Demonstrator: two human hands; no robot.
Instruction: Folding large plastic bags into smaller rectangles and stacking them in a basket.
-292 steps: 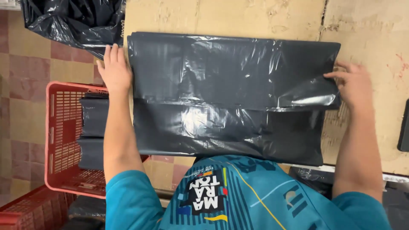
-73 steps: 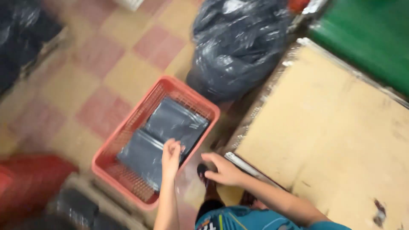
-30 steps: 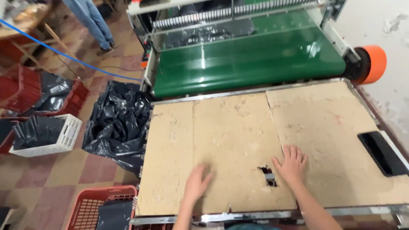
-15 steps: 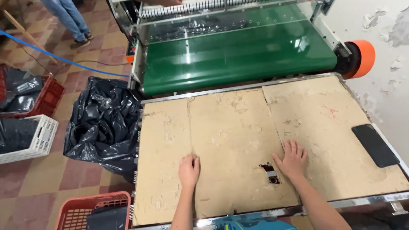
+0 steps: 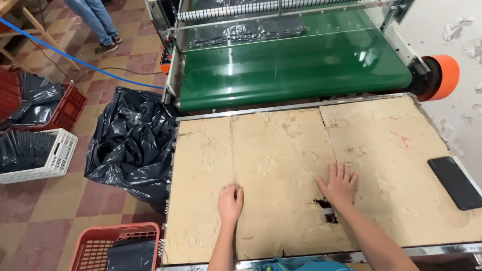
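Cardboard, tan and scuffed, covers the metal-edged work table (image 5: 311,150), and both bare hands lie on it near its front edge. The left hand (image 5: 230,202) rests palm down with fingers loosely curled, holding nothing, toward the front left part of the table. The right hand (image 5: 339,184) lies flat with fingers spread, also holding nothing, just beside a small dark torn hole in the cardboard (image 5: 325,211). A flat black phone (image 5: 456,182) lies at the table's right edge, well apart from both hands. Beyond the far edge runs a green conveyor belt (image 5: 296,68) with an orange roller end (image 5: 446,76). Left of the table sit a crumpled black plastic bag (image 5: 131,145) and a red plastic basket (image 5: 118,247).
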